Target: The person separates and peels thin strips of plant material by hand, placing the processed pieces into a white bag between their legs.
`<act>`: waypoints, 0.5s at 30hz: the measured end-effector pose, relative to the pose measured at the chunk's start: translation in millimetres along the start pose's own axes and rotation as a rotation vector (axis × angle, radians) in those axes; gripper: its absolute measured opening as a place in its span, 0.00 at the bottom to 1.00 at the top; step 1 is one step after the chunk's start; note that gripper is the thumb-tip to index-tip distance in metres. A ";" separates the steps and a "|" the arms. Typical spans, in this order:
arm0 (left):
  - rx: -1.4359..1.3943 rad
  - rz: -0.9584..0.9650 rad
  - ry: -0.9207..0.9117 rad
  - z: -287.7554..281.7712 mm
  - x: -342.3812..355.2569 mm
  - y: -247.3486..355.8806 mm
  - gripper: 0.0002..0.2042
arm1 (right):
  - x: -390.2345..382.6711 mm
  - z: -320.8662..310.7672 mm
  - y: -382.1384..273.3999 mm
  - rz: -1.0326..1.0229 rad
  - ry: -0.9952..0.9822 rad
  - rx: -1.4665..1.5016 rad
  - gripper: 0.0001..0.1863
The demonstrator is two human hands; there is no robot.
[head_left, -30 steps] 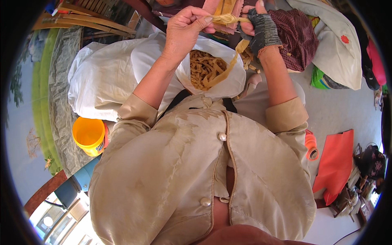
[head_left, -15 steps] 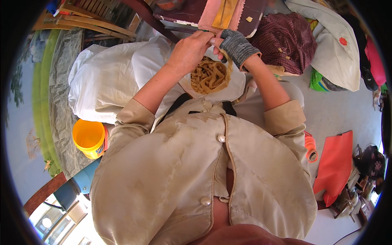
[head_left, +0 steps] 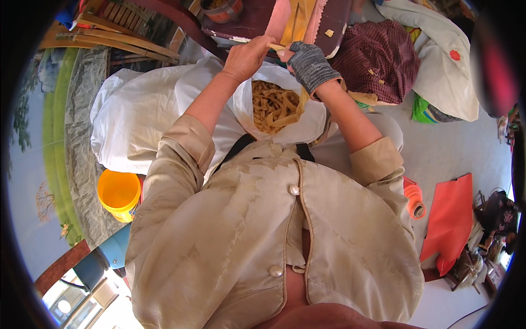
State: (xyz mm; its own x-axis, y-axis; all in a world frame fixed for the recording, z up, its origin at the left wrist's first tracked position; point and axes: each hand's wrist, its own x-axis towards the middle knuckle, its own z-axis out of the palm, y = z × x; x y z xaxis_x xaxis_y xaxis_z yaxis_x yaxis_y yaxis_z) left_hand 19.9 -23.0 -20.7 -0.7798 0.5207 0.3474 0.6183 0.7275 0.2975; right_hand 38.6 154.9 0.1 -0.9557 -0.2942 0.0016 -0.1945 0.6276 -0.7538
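My left hand point(head_left: 249, 59) is bare and closed, pinching one end of a tan strip point(head_left: 275, 47). My right hand point(head_left: 309, 63), in a grey knitted fingerless glove, grips the strip a short way to the right. Both hands are just above the near edge of a dark maroon seat or small table point(head_left: 249, 28). Below them an open white plastic bag point(head_left: 244, 104) holds a heap of tan, ribbon-like strips point(head_left: 269, 107). A wider tan band point(head_left: 300, 105) curves up its right side toward my right wrist. On the seat lies a pink zigzag-edged cloth point(head_left: 279, 17) with a yellow-tan piece point(head_left: 298, 22) on it.
A round container point(head_left: 223, 10) stands on the seat's far left. Full white sacks point(head_left: 137, 115) lie to my left, above a yellow bucket point(head_left: 119, 192). At the right are a checked maroon cloth bundle point(head_left: 378, 60), a cream sack point(head_left: 438, 60) and a red-orange sheet point(head_left: 448, 216).
My hands have moved slightly apart, the left one leftward, and a short length of tan strip now shows between them. The view has shifted, showing more of the container on the seat.
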 end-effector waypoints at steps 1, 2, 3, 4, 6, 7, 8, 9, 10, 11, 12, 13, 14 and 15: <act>-0.030 -0.086 -0.036 -1.5 4.9 7.3 0.09 | 0.6 -9.9 0.7 0.035 -0.015 -0.017 0.23; -0.370 -0.138 0.010 4.9 8.7 4.5 0.09 | 1.9 -17.1 0.6 0.145 0.017 0.109 0.25; -0.691 -0.243 -0.023 4.3 12.8 5.5 0.09 | 5.7 -21.1 10.6 0.143 0.022 0.078 0.26; -1.013 -0.349 -0.057 1.1 18.9 7.3 0.09 | 15.2 -25.6 23.9 0.142 0.027 0.046 0.26; -1.452 -0.483 -0.071 -5.1 28.5 15.2 0.08 | 25.5 -31.1 35.2 0.193 -0.014 0.058 0.28; -1.442 -0.511 -0.082 -7.2 32.1 14.5 0.08 | 29.8 -30.4 40.2 0.152 0.027 -0.006 0.27; -1.432 -0.539 -0.092 -9.0 35.3 12.7 0.08 | 34.4 -27.8 47.2 0.112 0.068 -0.072 0.27; -1.420 -0.572 -0.097 -10.2 36.5 10.6 0.08 | 35.1 -28.2 41.9 0.067 0.104 -0.135 0.27; -1.366 -0.579 -0.082 -9.7 38.4 8.7 0.08 | 35.4 -30.7 37.3 0.082 0.074 -0.151 0.25; -1.312 -0.587 -0.067 -8.5 40.8 6.5 0.08 | 36.0 -34.6 32.3 0.097 0.045 -0.167 0.24; -1.259 -0.589 -0.056 -7.5 44.9 5.2 0.08 | 35.3 -39.2 26.0 0.115 0.020 -0.185 0.22; -1.216 -0.602 -0.043 -6.9 48.5 4.8 0.07 | 38.2 -37.1 29.7 0.041 0.064 -0.304 0.19; -1.172 -0.614 -0.029 -6.5 52.1 4.7 0.06 | 43.1 -32.6 36.7 -0.034 0.107 -0.423 0.16; -1.128 -0.626 -0.014 -6.1 55.3 3.5 0.06 | 46.0 -31.5 37.2 -0.110 0.151 -0.541 0.13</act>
State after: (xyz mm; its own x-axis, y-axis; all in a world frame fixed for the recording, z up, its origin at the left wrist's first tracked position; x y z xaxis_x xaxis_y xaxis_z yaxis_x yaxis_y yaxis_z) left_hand -20.4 5.6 4.9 -0.9621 0.2396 -0.1304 -0.1157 0.0745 0.9905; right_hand -19.5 187.4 -7.1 -0.9367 -0.2972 0.1852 -0.3419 0.8904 -0.3006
